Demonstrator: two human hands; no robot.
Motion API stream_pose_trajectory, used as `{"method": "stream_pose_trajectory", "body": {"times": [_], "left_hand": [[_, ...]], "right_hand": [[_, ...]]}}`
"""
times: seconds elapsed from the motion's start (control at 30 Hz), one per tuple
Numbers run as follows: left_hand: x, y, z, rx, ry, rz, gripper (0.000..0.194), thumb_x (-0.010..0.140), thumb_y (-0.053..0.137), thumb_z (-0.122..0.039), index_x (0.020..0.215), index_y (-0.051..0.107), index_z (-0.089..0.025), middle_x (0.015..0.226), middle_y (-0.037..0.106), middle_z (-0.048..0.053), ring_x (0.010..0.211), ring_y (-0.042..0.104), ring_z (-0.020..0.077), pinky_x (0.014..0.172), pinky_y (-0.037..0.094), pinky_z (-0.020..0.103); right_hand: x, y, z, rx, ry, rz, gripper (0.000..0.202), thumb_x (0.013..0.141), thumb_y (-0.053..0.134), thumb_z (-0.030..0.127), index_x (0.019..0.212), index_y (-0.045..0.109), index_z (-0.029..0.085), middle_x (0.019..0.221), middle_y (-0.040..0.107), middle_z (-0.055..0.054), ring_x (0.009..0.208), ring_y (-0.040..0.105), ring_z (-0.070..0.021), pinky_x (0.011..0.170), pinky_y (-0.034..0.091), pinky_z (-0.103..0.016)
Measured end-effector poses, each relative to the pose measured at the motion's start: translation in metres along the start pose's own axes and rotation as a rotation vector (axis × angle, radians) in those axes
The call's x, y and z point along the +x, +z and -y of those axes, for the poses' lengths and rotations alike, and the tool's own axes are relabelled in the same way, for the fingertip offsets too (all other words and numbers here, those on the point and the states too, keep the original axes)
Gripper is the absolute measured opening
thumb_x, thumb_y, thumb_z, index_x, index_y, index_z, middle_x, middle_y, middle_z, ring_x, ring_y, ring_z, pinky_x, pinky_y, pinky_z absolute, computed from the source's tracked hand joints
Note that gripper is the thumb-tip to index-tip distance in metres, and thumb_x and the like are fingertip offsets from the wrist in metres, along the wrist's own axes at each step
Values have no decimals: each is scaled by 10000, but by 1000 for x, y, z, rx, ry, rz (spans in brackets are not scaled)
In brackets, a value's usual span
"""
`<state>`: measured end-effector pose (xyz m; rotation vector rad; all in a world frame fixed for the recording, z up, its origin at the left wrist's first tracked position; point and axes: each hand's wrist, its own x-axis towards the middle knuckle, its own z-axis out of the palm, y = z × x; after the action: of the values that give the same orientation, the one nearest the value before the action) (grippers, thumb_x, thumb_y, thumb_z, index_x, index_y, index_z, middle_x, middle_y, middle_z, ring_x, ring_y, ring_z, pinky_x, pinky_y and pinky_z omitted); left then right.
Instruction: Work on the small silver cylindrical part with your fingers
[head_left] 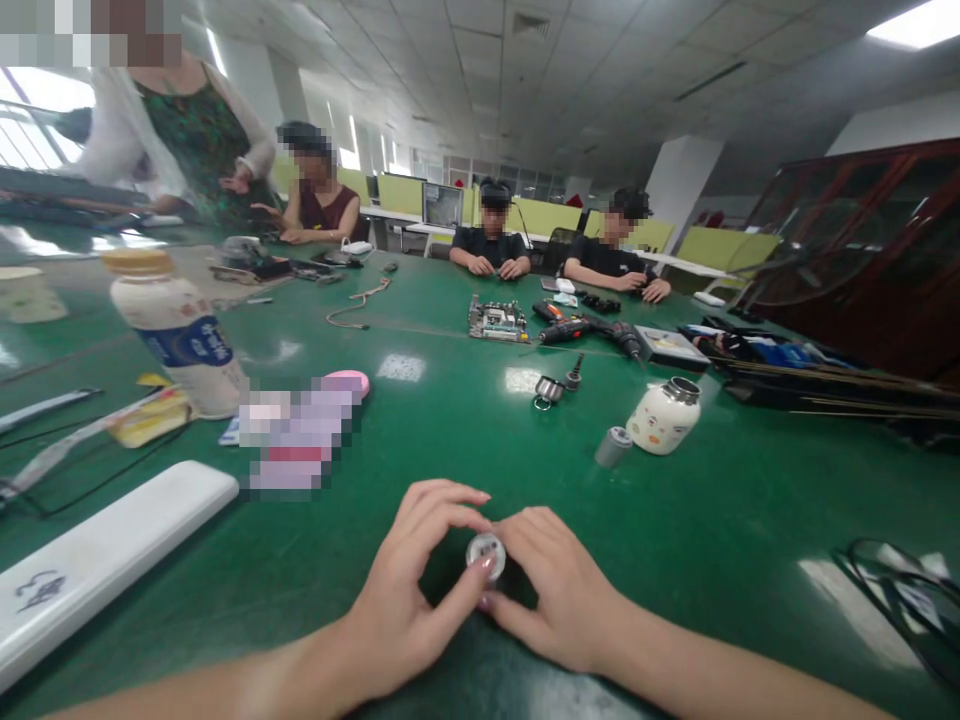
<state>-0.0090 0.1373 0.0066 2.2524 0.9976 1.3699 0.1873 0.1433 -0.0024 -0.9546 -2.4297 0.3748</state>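
Note:
Near the front of the green table, a small round whitish part (485, 556) sits between my two hands. My left hand (426, 570) curves round its left side, the thumb on its top face and the fingers at its far edge. From the right, my right hand (551, 580) closes on the same part with fingertips and thumb. Farther off to the right stand a grey cylinder (613, 446) and a cream jar (664, 416) with an open metal neck. Beyond them lie a metal piece with a ring (548, 391) and a small dark fitting (574, 373).
On the green table (420, 430), a long white case (112, 560), a bottle (180, 335) and a pink item (349, 385) are at left. A circuit board (499, 320), power drills (585, 330) and a box (671, 347) lie farther back. Cables (900, 600) lie right. Several people are beyond.

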Motion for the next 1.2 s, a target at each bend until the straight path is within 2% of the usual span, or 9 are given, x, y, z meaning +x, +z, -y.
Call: {"method": "stream_pose_trajectory", "body": {"times": [0.1,0.2,0.3,0.4,0.47,0.63,0.87,1.0,1.2], "left_hand": [[0,1,2,58,-69,0,71,837,629,-174,885,659,-216,1091,651,79,1104,554,257,939,472,424],[1,0,4,21,-85,39,63,852,621,-190,855,677,-220,1087,650,75,1105,543,256,939,462,424],[2,-2,6,-53,-72,96,145,891,576,-175,907,703,-243,1137,646,58,1137,525,239,968,448,408],[3,-3,5,-109,-65,155,230,910,559,-170,1088,668,-268,1200,626,52,1167,520,225,993,436,390],[3,-3,5,-132,-82,142,257,891,594,-175,1135,616,-252,1197,616,59,1157,529,220,991,434,378],[-1,0,7,-148,-115,144,109,891,608,-180,959,637,-260,1176,593,30,1181,500,207,1000,401,349],[2,-1,6,-193,-132,154,206,908,583,-186,1097,591,-267,1186,590,39,1161,518,196,1002,404,348],[4,-1,4,-176,-157,136,63,897,599,-182,929,598,-236,1133,606,40,1123,542,196,964,426,339],[2,-4,5,-152,-104,135,118,932,560,-186,935,656,-254,1126,610,36,1128,535,189,961,428,328]], "right_hand": [[0,-1,1,7,4,11,254,935,555,363,1098,580,170,1056,678,-89,919,589,-238,803,446,-390],[-1,0,1,22,-7,-6,286,931,567,355,1151,570,172,1099,681,-90,939,595,-240,823,444,-394],[-1,0,1,31,-7,-19,308,928,575,357,1170,564,166,1082,682,-94,935,596,-240,815,444,-392],[-1,-1,2,34,-1,-6,272,931,567,348,1131,570,164,1055,678,-90,925,588,-235,810,441,-388],[0,-2,1,40,4,6,251,933,563,347,1106,571,167,1060,677,-86,921,583,-232,811,436,-384],[-1,-1,-1,50,0,19,284,935,562,371,1131,566,166,1113,672,-94,945,575,-245,832,424,-398],[-1,-1,-1,55,-7,-2,278,939,566,376,1115,564,161,1057,678,-92,922,576,-243,807,422,-387],[0,-2,0,53,-5,6,273,940,568,369,1116,570,161,1088,678,-93,932,581,-242,819,419,-388],[-1,-3,1,51,9,16,273,926,594,374,1100,578,164,1089,679,-86,926,581,-238,814,414,-381]]}}
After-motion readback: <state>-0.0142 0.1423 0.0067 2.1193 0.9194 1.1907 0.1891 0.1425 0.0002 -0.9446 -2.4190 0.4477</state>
